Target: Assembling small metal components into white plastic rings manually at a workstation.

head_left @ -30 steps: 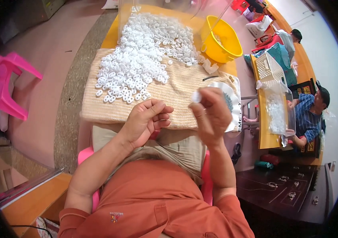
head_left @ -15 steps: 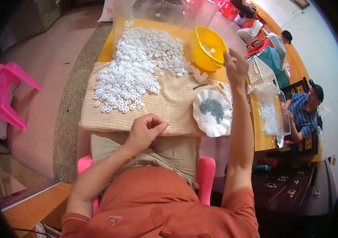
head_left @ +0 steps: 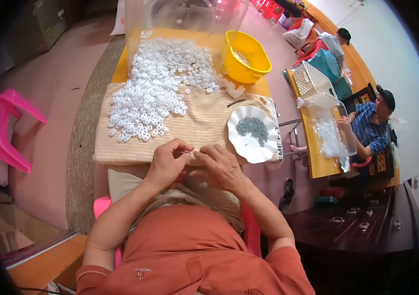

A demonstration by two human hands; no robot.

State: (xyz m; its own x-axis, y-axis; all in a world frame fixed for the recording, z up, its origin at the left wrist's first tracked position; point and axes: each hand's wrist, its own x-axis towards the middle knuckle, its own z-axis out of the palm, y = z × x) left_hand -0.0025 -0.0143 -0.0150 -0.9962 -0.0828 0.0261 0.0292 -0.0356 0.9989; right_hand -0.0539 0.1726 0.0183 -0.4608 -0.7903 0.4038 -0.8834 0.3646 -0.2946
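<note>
My left hand (head_left: pixel 171 161) and my right hand (head_left: pixel 219 167) meet at the near edge of the towel-covered table, fingertips pinched close together. A small pale bit shows between them, too tiny to name. Just beyond lies a big heap of small white oval plastic pieces with two holes (head_left: pixel 145 105). Right of my right hand sits a white scalloped plate (head_left: pixel 249 150) holding a pile of small grey-blue pieces (head_left: pixel 252 129). The beige ribbed towel (head_left: pixel 199 118) lies under both the heap and the plate.
A yellow tub (head_left: pixel 248 73) stands at the table's far right, near a crumpled tissue (head_left: pixel 234 90) and a thin dark stick (head_left: pixel 236 103). A pink stool (head_left: pixel 7 128) is at the left. A co-worker (head_left: pixel 374 123) sits at another table at right, beside a white basket (head_left: pixel 312 83).
My right hand has come back from beside the yellow tub to meet my left hand at the towel's near edge. The whole view has shifted slightly.
</note>
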